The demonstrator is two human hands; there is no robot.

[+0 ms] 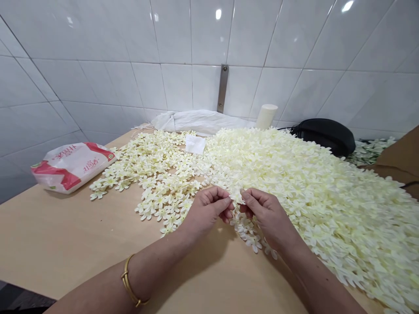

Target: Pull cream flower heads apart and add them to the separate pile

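My left hand (209, 210) and my right hand (265, 213) meet just above the table, fingers pinched together on a small cream fabric flower (237, 197) held between them. A gold bangle circles my left wrist. To the right spreads a large heap of cream fabric flowers (310, 183). To the left lie flatter, separated flowers (153, 174), spread thinly over the wooden table (65, 240).
A red and white plastic packet (70, 165) lies at the left edge. Along the tiled wall sit a white cloth bag (199, 120), a white cylinder (266, 115) and a black case (324, 134). A white paper slip (195, 144) rests on the flowers. Brown cardboard (401, 159) stands at right.
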